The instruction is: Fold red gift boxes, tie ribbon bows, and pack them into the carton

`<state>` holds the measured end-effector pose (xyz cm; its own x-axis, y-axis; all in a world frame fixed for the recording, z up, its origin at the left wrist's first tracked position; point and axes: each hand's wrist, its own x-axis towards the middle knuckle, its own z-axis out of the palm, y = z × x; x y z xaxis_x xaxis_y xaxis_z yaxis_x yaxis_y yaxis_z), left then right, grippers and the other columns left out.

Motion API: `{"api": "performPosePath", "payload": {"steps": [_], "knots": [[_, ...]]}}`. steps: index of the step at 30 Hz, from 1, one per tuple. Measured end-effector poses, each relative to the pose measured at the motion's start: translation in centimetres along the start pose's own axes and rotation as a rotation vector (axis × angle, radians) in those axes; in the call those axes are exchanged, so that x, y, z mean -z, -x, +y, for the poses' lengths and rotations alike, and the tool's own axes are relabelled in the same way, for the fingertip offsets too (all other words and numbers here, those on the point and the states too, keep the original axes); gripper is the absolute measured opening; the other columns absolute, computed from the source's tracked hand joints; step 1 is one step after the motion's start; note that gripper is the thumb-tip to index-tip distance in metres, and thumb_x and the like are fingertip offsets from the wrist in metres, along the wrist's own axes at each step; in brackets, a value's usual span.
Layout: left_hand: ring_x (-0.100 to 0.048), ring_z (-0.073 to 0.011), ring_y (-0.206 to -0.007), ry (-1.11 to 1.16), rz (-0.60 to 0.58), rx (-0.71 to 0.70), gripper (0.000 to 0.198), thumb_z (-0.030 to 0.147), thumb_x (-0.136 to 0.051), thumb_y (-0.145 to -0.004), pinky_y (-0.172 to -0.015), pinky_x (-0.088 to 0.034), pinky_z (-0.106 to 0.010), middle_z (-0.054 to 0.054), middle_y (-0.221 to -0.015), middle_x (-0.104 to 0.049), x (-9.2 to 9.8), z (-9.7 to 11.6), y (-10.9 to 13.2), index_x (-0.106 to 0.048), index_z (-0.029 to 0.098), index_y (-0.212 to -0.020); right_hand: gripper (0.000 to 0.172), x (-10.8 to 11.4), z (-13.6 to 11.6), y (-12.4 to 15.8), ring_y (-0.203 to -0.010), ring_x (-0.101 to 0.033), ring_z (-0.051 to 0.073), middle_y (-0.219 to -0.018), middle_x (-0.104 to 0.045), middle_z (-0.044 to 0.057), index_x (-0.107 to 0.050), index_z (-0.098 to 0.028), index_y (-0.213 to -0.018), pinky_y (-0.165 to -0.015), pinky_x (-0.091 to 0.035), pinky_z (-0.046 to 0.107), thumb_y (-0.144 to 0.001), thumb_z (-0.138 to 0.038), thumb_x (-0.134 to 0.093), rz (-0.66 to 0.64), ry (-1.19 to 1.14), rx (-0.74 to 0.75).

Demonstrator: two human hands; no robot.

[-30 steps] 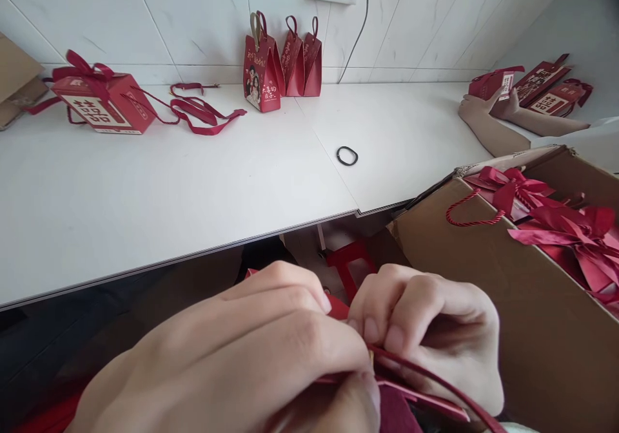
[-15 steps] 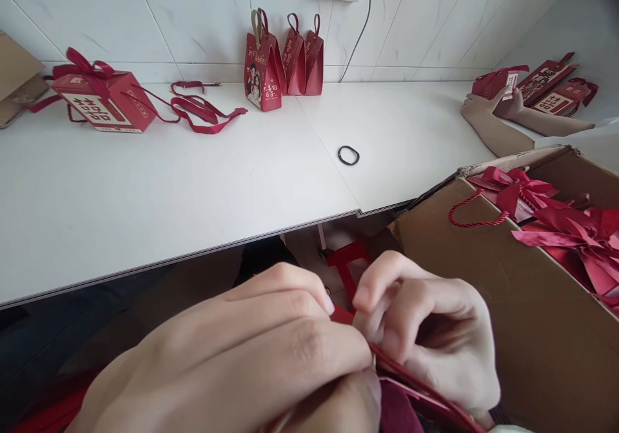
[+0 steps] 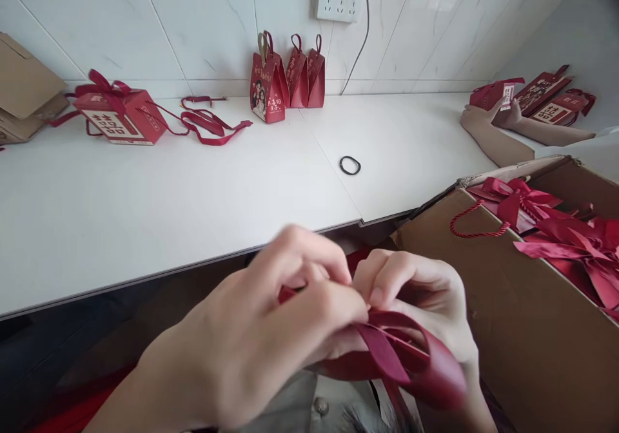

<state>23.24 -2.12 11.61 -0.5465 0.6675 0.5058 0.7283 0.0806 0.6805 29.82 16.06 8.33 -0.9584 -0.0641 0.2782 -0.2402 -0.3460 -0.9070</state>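
- The left hand (image 3: 271, 330) pinches a looped, wine-red ribbon (image 3: 387, 356) at its fingertips (the pinched part is hidden).
- The right hand (image 3: 420, 298) curls close against the left; what its fingertips grip, I cannot tell.
- The ribbon's loop hangs below the fingertips, between the hands and the body.
- Beyond stands a white, smooth tabletop (image 3: 169, 214); to the right, a brown cardboard box (image 3: 522, 304).

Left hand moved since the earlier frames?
Yes, upward in the picture: the left hand now overlaps the white table's front edge; before, it sat below that edge. Lift or forward reach: cannot tell.
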Motion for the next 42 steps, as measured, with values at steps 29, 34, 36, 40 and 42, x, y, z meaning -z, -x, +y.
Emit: {"api": "performPosePath", "payload": {"steps": [29, 34, 36, 40, 42], "knots": [[-0.066, -0.0167, -0.082, -0.388, 0.444, -0.003, 0.005, 0.022, -0.057, -0.085, -0.074, -0.053, -0.027, -0.004, -0.084, -0.068, 7.2, -19.0, -9.3, -0.061, 0.02, -0.086, 0.017, 1.7, 5.2, -24.8, -0.089, -0.065, 0.02, -0.096, -0.071, 0.007, -0.069, -0.018, -0.091, -0.079, -0.052, 0.035, -0.078, -0.023, -0.059, -0.097, 0.782, 0.082], [-0.068, -0.019, -0.085, -0.157, 0.519, 0.192, 0.019, 0.033, -0.069, -0.077, -0.077, -0.055, -0.029, -0.003, -0.086, -0.072, 6.9, -18.6, -9.3, -0.063, 0.021, -0.091, 0.02, 2.3, 6.6, -24.6, -0.088, -0.065, 0.02, -0.097, -0.07, 0.007, -0.065, -0.018, -0.091, -0.074, -0.052, 0.032, -0.083, -0.034, -0.058, -0.108, 0.719, 0.11], [-0.069, -0.0201, -0.086, -0.047, 0.557, 0.266, 0.029, 0.035, -0.074, -0.072, -0.077, -0.056, -0.03, -0.003, -0.083, -0.072, 6.6, -18.3, -9.2, -0.063, 0.021, -0.094, 0.019, 2.4, 7.0, -24.1, -0.078, -0.064, 0.018, -0.088, -0.069, 0.005, -0.063, -0.018, -0.085, -0.065, -0.052, 0.028, -0.084, -0.036, -0.057, -0.074, 0.684, 0.137], [-0.068, -0.0187, -0.077, 0.084, 0.505, 0.271, 0.021, 0.038, -0.071, -0.073, -0.07, -0.056, -0.028, -0.002, -0.078, -0.071, 6.1, -17.8, -9.1, -0.065, 0.019, -0.079, 0.013, 2.4, 7.1, -23.5, -0.069, -0.062, 0.015, -0.078, -0.066, 0.001, -0.061, -0.019, -0.082, -0.058, -0.049, 0.024, -0.082, -0.031, -0.06, -0.06, 0.673, 0.144], [-0.068, -0.0181, -0.074, 0.09, 0.487, 0.26, 0.02, 0.039, -0.07, -0.075, -0.068, -0.055, -0.027, -0.002, -0.076, -0.071, 6.0, -17.7, -9.0, -0.066, 0.019, -0.075, 0.012, 2.5, 7.0, -23.4, -0.069, -0.062, 0.015, -0.079, -0.067, 0.002, -0.063, -0.019, -0.082, -0.057, -0.049, 0.024, -0.081, -0.031, -0.061, -0.085, 0.619, 0.109]]}}
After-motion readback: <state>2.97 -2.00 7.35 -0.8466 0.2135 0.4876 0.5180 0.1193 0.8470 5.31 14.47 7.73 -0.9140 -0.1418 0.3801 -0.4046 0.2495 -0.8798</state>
